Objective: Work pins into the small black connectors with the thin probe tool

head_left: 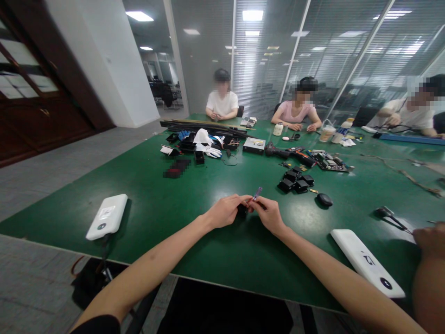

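Above the green table (194, 250), my left hand (225, 211) and my right hand (269, 214) meet with fingers bent inward. A small black piece (242, 210) is gripped by my left hand, most of it hidden by the fingers. Between the fingertips of my right hand sits a slim, see-through purple stick (257, 192), tilted up and away; its lower end is hidden. Beyond my right hand lies a pile of small black boxes (295, 180), with a black computer mouse (324, 200) beside it.
White power banks lie at left (107, 216) and right (366, 262). Farther back are white gloves (208, 150), dark strips (205, 126), a metal drive (254, 145), a power drill (290, 152) and a circuit board (332, 161). Several people sit around; another person's arm (431, 273) reaches in at right.
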The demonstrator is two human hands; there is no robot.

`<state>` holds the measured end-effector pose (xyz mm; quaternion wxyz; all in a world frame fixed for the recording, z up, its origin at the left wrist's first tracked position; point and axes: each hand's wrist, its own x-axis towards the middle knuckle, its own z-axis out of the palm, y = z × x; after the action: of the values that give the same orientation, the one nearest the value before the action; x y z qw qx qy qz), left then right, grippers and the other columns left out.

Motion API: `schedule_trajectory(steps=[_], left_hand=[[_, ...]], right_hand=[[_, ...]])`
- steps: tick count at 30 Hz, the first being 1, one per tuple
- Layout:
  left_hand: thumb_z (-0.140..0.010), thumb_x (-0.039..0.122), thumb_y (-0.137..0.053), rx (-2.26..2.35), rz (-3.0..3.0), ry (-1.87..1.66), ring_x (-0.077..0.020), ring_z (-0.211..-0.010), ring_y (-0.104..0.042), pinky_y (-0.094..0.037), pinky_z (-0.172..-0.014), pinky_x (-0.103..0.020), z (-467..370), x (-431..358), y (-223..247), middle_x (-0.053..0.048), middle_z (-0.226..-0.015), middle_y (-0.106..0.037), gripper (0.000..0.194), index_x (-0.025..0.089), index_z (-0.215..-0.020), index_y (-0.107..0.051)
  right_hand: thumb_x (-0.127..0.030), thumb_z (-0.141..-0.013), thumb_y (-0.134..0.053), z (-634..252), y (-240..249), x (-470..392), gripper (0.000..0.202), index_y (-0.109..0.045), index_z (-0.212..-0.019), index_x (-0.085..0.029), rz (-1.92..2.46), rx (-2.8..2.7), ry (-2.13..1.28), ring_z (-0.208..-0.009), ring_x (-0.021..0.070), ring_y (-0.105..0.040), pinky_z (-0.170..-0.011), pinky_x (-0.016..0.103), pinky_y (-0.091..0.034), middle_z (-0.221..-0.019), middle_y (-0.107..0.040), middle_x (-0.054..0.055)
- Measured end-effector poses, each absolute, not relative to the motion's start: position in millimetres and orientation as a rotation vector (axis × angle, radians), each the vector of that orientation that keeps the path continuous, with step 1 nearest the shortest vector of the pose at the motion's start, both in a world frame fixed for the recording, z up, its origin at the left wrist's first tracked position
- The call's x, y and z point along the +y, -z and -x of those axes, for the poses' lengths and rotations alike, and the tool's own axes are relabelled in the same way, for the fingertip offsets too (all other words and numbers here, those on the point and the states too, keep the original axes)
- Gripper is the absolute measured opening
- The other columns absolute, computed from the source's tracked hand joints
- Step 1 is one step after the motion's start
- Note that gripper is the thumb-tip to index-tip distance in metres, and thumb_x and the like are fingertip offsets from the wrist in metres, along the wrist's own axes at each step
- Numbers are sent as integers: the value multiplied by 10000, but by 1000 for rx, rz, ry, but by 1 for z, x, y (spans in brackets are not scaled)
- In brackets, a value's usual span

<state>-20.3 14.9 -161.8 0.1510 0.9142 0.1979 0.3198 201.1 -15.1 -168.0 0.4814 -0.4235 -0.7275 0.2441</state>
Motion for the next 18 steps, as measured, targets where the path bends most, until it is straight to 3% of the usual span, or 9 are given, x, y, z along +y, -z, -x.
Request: schedule_trajectory(steps=[8,13,18], left_hand=[[-880,29,-424,567,-2628,-906,-215,-1234,-619,-509,-1082,-422,22,14,163,-94,-1316,-653,673,217,-1523,-355],[-890,37,-423,558,-2609,-932,-206,-1285,-596,-488,-1119,-413,23,15,163,-89,-1413,-603,648,221,-1510,-375],[-834,1,-423,546,-2549,-877,-209,-1288,-595,-497,-1108,-415,25,12,156,-85,-1436,-574,730,245,-1518,-344]], right_hand=[[-433,-954,-633,-200,167,-17,283,-719,-799,-214,1028,-1771,-609,-685,207,-683,-682,305,-542,-723,-718,40],[-410,-939,-665,-200,164,-15,228,-747,-855,-214,989,-1809,-574,-770,212,-673,-752,322,-537,-827,-729,52],[-417,-868,-754,-199,166,-14,217,-713,-816,-210,1006,-1735,-621,-690,189,-649,-697,308,-533,-749,-707,21]])
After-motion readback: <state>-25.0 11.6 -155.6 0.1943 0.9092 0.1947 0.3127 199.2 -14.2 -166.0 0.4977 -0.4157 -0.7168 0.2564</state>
